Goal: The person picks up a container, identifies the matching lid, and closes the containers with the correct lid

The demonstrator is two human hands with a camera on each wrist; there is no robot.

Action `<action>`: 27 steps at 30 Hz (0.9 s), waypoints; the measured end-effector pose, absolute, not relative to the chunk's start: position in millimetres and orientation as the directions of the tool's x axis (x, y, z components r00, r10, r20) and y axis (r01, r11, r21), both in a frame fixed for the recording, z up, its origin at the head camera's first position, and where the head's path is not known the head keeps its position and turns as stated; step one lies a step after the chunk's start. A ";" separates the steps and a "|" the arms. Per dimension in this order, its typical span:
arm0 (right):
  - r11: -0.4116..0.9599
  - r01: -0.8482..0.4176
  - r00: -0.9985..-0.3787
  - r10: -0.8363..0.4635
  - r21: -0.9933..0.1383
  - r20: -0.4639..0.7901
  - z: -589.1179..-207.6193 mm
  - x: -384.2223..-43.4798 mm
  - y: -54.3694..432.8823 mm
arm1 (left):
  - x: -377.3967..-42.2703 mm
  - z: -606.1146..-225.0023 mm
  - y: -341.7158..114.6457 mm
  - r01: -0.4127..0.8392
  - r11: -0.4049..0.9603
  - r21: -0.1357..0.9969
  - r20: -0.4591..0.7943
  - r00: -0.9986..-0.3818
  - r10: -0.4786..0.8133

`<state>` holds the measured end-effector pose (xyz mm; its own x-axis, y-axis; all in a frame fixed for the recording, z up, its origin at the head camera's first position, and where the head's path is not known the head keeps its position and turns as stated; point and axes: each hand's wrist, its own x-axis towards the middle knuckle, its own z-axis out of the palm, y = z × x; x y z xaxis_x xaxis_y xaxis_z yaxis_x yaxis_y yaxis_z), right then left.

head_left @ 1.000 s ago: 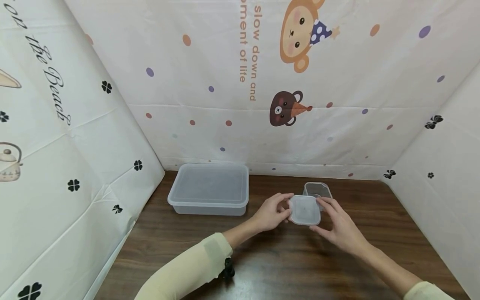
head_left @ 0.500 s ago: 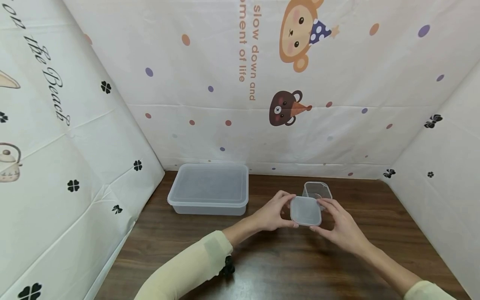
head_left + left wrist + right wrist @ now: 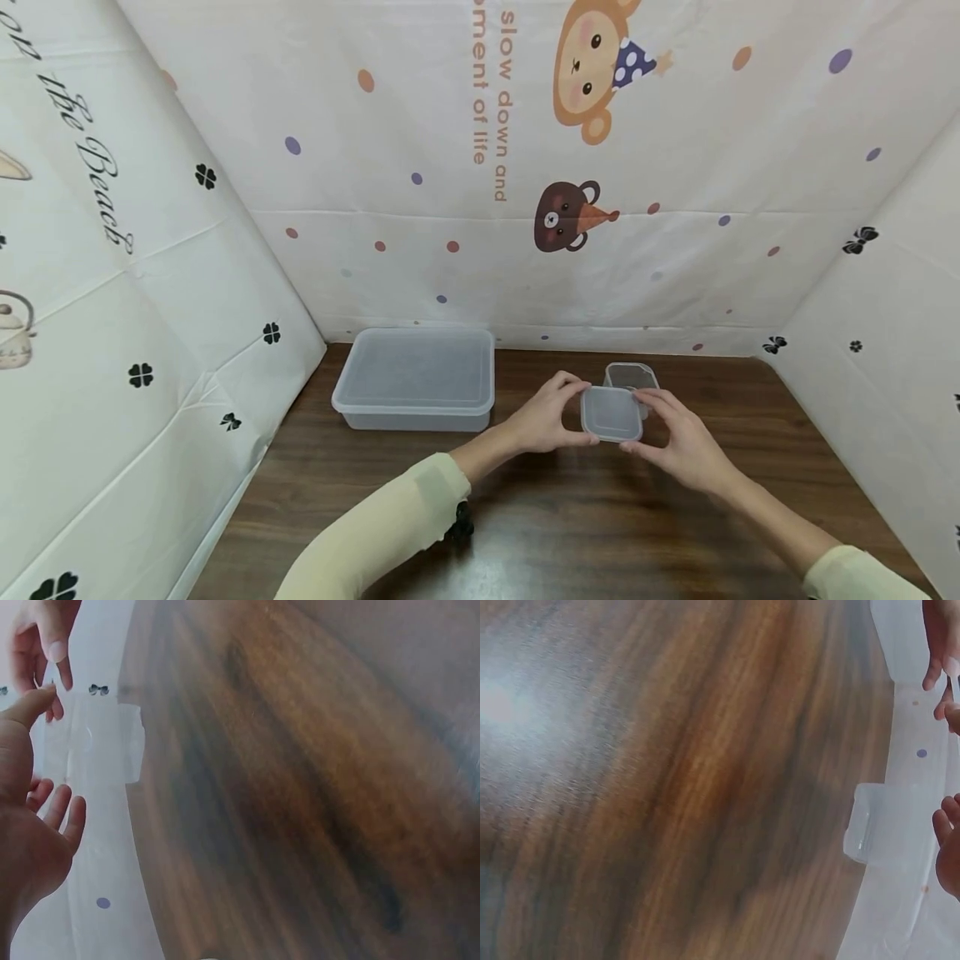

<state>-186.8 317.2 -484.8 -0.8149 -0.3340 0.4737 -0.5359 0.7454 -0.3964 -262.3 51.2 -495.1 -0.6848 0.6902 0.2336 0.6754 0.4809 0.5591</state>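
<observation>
A small square translucent lid [image 3: 612, 414] is held between both hands above the table. My left hand [image 3: 545, 419] grips its left side, with the index finger at the upper left corner and the thumb at the lower left. On the other side, my right hand [image 3: 688, 443] holds it by the upper and lower right corners. Behind the lid, partly covered by it and the right fingers, a small clear plastic container [image 3: 630, 374] stands without a cover. That container [image 3: 866, 825] also shows near the right edge of the right wrist view.
A large rectangular translucent box [image 3: 417, 371] with its lid on stands at the back left of the dark wooden table [image 3: 555, 525]. White printed cloth [image 3: 420, 192] hangs behind the table and along both sides.
The left thumb has shifted from the lid's left edge to its lower left corner. Both hands have raised the lid slightly and it now looks more tilted. The container and box stay put.
</observation>
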 end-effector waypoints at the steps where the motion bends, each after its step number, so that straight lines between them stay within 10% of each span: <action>1: 0.744 -0.535 -0.817 -0.335 -0.399 0.470 -483.9 -188.5 318.0 | -264.3 -494.3 51.7 0.680 0.485 0.549 0.234 -0.683 0.692; 27: 0.762 -0.425 -0.897 -0.283 -0.489 0.340 -463.5 -221.1 343.0 | -298.2 -479.4 76.8 0.639 0.541 0.547 0.193 -0.725 0.661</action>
